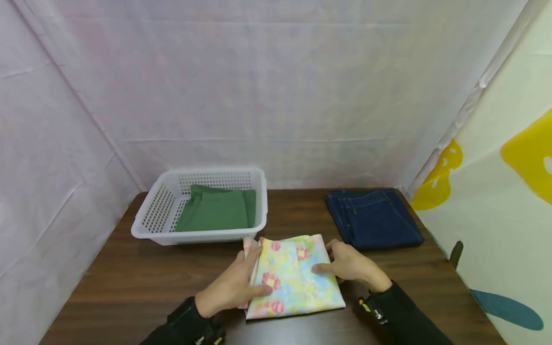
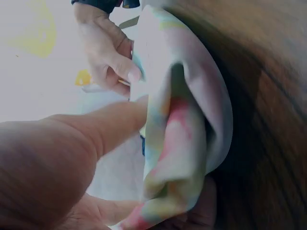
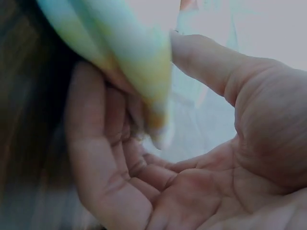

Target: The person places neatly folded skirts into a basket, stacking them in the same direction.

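Observation:
A folded floral cloth [image 1: 297,287], pale yellow and blue with pink flowers, lies between both hands at the front of the table. My left hand [image 1: 233,282] grips its left side, thumb on the top layer. In the left wrist view, loose folds of the cloth [image 2: 182,153] bulge beside that thumb, and fingers show beneath the lower end. My right hand [image 1: 349,262] holds the right edge: its thumb rests on top, while in the right wrist view the curled fingers [image 3: 86,110] reach under the layered cloth edge [image 3: 144,72].
Behind the left hand stands a white plastic basket [image 1: 148,235] with a folded green garment [image 1: 220,211] inside. Folded dark blue jeans [image 1: 377,218] lie at the table's back right. White sheeting [image 1: 267,96] hangs behind the brown wooden table [image 1: 129,282].

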`<state>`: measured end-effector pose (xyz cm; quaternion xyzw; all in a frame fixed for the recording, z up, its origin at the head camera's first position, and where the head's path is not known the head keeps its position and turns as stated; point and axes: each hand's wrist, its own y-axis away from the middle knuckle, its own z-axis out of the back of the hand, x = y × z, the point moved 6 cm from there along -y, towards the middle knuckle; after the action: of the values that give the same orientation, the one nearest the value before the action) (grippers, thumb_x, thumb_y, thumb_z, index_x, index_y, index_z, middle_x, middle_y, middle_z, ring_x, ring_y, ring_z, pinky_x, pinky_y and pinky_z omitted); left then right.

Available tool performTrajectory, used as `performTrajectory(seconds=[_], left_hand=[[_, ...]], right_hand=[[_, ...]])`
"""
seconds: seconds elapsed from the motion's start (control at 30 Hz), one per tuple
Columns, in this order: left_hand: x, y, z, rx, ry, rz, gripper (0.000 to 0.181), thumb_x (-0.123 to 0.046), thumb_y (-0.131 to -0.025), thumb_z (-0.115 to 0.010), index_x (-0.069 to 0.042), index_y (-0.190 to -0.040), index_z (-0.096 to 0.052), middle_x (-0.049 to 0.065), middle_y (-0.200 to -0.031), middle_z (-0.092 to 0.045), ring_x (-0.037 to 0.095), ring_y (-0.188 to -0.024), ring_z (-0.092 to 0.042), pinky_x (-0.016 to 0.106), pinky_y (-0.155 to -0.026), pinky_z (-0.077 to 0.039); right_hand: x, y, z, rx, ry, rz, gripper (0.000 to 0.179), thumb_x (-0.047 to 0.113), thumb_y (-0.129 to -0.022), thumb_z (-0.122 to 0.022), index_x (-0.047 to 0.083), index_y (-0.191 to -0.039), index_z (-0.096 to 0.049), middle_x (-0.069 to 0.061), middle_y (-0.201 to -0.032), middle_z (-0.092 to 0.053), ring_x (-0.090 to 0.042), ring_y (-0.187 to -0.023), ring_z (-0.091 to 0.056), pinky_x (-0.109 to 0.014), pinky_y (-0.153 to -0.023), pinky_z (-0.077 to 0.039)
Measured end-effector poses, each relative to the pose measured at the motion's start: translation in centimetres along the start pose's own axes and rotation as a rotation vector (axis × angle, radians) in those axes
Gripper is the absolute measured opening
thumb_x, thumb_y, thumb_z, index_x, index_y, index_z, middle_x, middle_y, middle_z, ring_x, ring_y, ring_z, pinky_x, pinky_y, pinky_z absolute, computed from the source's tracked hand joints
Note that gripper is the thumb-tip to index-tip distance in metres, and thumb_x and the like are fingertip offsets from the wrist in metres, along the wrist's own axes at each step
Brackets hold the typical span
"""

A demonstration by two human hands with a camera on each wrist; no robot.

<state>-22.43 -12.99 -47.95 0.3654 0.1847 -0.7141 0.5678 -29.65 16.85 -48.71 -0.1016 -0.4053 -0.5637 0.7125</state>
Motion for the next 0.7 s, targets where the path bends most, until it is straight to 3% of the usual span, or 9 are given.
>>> performTrajectory(seconds=[0.1, 0.23, 0.53, 0.7], left_hand=[[-0.3, 0.1, -0.3, 0.027, 0.001, -0.049, 0.111, -0.032, -0.1, -0.096, -0.007, -0.185, -0.029, 0.04, -0.186, -0.026, 0.05, -0.163, -0.051, 0.066, -0.121, -0.055], [-0.7, 0.2, -0.5, 0.059, 0.009, -0.106, 0.107, -0.025, -0.104, -0.092, -0.007, -0.186, -0.025, 0.035, -0.191, -0.021, 0.053, -0.17, -0.042, 0.07, -0.127, -0.05], [-1.1, 0.0, -1.0, 0.088, -0.013, -0.139, 0.102, -0.014, -0.107, -0.086, -0.011, -0.187, -0.024, 0.025, -0.194, -0.019, 0.054, -0.176, -0.032, 0.074, -0.134, -0.041], [-1.2, -0.1, -1.1, 0.079, -0.017, -0.16, 0.1, -0.009, -0.106, -0.086, -0.012, -0.187, -0.027, 0.026, -0.193, -0.021, 0.052, -0.175, -0.034, 0.074, -0.135, -0.04]], right_hand=[[0.1, -0.1, -0.8, 0.056, -0.085, 0.025, 0.06, 0.035, -0.1, -0.096, -0.001, -0.14, -0.069, -0.008, -0.115, -0.082, -0.02, -0.097, -0.078, -0.038, -0.087, -0.066], [0.4, -0.2, -1.7, 0.151, -0.216, 0.072, 0.038, 0.027, -0.103, -0.093, 0.005, -0.131, -0.078, -0.006, -0.11, -0.088, -0.021, -0.096, -0.083, -0.035, -0.088, -0.067], [0.7, -0.2, -2.0, 0.211, -0.328, 0.115, 0.043, 0.015, -0.106, -0.088, -0.004, -0.14, -0.07, -0.013, -0.117, -0.086, -0.023, -0.098, -0.083, -0.034, -0.086, -0.068], [0.6, -0.2, -2.0, 0.212, -0.329, 0.134, 0.047, 0.01, -0.105, -0.087, -0.005, -0.145, -0.066, -0.013, -0.12, -0.085, -0.023, -0.101, -0.083, -0.036, -0.089, -0.069]])
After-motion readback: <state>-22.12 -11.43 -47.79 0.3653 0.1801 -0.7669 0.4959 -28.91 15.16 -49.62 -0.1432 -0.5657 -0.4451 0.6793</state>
